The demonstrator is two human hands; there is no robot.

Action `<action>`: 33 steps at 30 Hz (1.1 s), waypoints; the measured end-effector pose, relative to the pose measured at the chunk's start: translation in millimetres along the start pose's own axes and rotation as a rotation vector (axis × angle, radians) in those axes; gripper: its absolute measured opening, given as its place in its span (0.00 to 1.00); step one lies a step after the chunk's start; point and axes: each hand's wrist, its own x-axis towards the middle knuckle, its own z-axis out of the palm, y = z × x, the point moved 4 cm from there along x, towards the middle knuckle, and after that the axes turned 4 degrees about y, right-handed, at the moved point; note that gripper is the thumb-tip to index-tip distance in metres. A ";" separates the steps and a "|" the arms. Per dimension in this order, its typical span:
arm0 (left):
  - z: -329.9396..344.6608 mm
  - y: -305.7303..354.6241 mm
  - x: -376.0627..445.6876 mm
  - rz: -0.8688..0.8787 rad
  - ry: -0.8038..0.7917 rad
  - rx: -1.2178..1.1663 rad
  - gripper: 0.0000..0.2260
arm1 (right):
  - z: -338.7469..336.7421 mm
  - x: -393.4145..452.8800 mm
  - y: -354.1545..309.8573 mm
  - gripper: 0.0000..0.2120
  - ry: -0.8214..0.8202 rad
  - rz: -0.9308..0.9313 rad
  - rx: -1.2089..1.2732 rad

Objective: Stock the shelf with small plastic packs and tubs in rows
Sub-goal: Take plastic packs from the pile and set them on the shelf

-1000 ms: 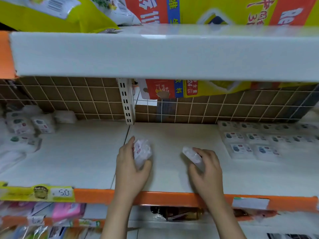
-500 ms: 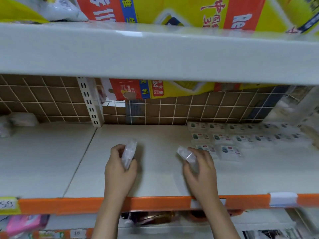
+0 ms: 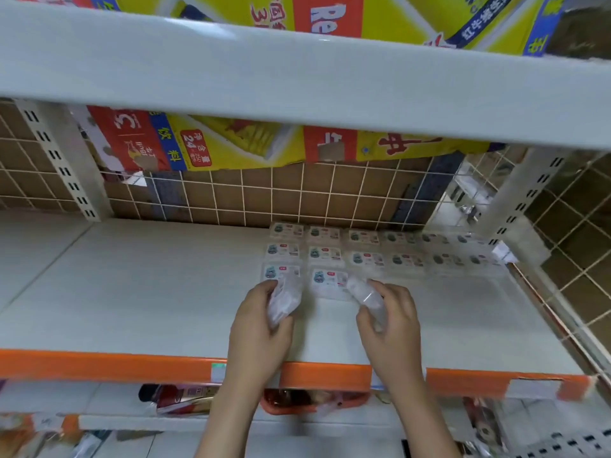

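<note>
My left hand (image 3: 256, 328) grips a small clear plastic pack (image 3: 285, 299) held on edge just above the white shelf (image 3: 148, 292). My right hand (image 3: 391, 322) grips a second clear pack (image 3: 365, 294), tilted, right at the front of the stocked packs. Several labelled packs (image 3: 347, 252) lie flat in rows at the back right of the shelf, the nearest ones just beyond my fingertips. Both hands are over the shelf's front half, right of centre.
An upper shelf (image 3: 297, 81) with yellow and red cartons overhangs the work area. A wire grid back panel (image 3: 264, 196) and slotted uprights (image 3: 59, 160) bound the shelf. An orange front rail (image 3: 99, 365) edges it. More goods sit on the lower shelf (image 3: 185, 398).
The view has swung right and both hands, each still holding its pack, have moved right to the front of the rows of packs.
</note>
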 end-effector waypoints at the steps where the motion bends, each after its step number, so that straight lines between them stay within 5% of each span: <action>1: 0.9 2.2 -2.0 0.003 0.006 0.017 0.20 | -1.1 0.0 2.0 0.21 -0.008 0.003 0.004; 21: 18.6 9.5 9.7 0.031 0.037 0.174 0.22 | -34.4 -7.6 31.7 0.21 0.020 0.050 -0.052; 33: 145.0 68.4 2.5 0.361 -0.144 0.359 0.22 | -98.4 17.7 94.5 0.18 0.108 0.109 -0.069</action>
